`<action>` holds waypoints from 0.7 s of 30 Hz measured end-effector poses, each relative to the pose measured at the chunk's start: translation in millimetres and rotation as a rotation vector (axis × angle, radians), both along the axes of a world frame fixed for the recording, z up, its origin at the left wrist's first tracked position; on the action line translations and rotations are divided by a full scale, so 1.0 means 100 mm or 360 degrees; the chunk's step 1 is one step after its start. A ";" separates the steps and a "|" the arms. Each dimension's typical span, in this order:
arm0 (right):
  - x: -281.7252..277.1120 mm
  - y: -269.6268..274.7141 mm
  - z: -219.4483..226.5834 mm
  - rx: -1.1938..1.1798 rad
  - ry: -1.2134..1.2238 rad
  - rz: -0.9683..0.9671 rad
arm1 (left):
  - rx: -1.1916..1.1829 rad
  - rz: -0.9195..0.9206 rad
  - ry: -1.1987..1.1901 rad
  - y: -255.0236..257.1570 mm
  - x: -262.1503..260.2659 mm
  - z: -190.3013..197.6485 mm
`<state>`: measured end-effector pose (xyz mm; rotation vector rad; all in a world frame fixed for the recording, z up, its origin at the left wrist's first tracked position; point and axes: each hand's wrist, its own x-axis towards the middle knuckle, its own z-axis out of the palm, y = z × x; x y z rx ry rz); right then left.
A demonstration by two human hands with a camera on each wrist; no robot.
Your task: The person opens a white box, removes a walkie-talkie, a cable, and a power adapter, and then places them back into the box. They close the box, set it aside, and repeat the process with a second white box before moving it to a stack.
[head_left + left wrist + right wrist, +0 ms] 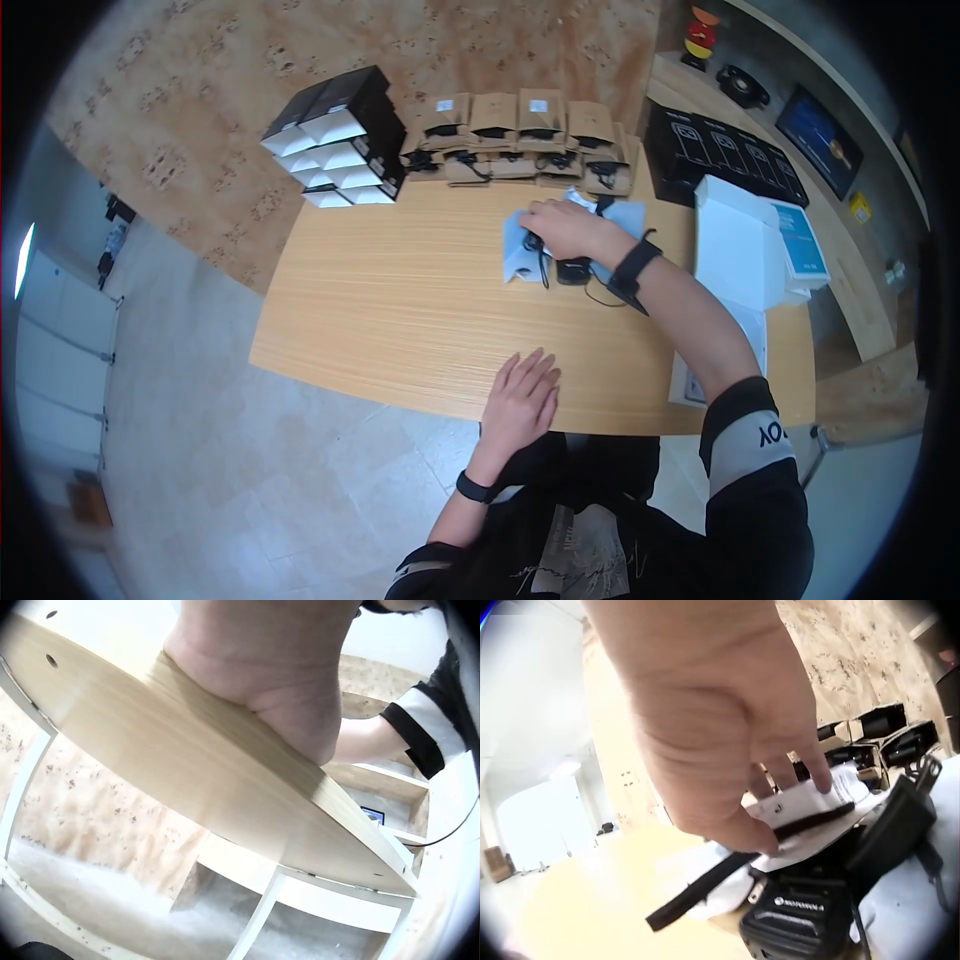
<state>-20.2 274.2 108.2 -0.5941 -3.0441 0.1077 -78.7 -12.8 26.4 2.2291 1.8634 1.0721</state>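
My right hand (565,228) is over a light blue wrapper (513,262) spread near the table's back right. In the right wrist view, its thumb and fingers pinch a black strap (697,892) together with a white printed paper (799,802). Just below the fingers lies a black device (799,911) marked MOTOROLA. Beside that device is a black part (896,825) with a metal tip, and thin cords lie around it. My left hand (520,400) rests on the table's front edge, fingers extended, holding nothing; in the left wrist view its heel overlaps the edge.
Brown cardboard boxes (495,115) holding black items line the table's back. Black-and-white boxes (335,140) are stacked at back left. An open white box (735,245) and black printed boxes (720,155) stand at right. Shelves with a telephone (743,87) are beyond.
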 end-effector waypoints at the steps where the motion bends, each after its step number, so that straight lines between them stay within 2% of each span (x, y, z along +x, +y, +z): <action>1: 0.00 0.07 -0.08 0.0128 0.0061 0.0101 | -0.0015 -0.0029 0.0021 0.00 -0.01 -0.04; 3: 0.01 0.06 -0.02 0.0162 -0.0035 0.0134 | 0.0000 -0.0015 0.0034 0.03 -0.01 -0.05; 5: 0.08 0.02 -0.02 0.0117 0.0219 0.0205 | -0.0010 -0.0038 0.0015 -0.01 -0.02 -0.10; 6: 0.09 0.00 0.02 0.0153 0.0222 0.0205 | 0.0001 -0.0032 -0.0003 0.01 -0.03 -0.13; 7: 0.11 -0.05 0.11 0.0203 0.0132 0.0197 | 0.0008 0.0053 0.0023 0.01 -0.04 -0.14; 9: 0.11 -0.19 0.33 0.0256 0.0044 0.0215 | 0.0017 -0.0060 -0.0022 0.01 -0.05 -0.14; 10: 0.11 -0.22 0.41 0.0255 0.0053 0.0248 | 0.0016 -0.0027 -0.0016 0.01 -0.06 -0.14; 12: 0.16 -0.26 0.50 -0.0182 0.0101 0.0083 | 0.0046 -0.0052 -0.0010 0.00 -0.04 -0.16; 13: 0.17 -0.20 0.45 -0.0366 0.0248 0.0161 | 0.0044 -0.0054 -0.0016 -0.01 -0.03 -0.15; 14: 0.17 -0.17 0.39 -0.0366 0.0242 0.0149 | 0.0036 -0.0041 -0.0036 -0.01 -0.03 -0.14; 16: 0.21 -0.17 0.36 -0.0842 0.0578 0.0079 | 0.0023 -0.0054 -0.0065 -0.01 -0.02 -0.13; 17: 0.23 -0.18 0.38 -0.0876 0.0566 0.0030 | 0.0012 -0.0047 -0.0044 -0.02 -0.03 -0.12; 18: 0.25 -0.21 0.41 -0.0876 0.0565 0.0003 | 0.0000 -0.0041 -0.0023 -0.02 -0.03 -0.12; 20: 0.25 -0.32 0.53 -0.0540 0.0471 -0.0294 | -0.0018 -0.0077 -0.0037 -0.02 -0.04 -0.12; 21: 0.26 -0.31 0.49 -0.0538 0.0574 -0.0232 | -0.0020 -0.0043 0.0020 -0.02 -0.05 -0.12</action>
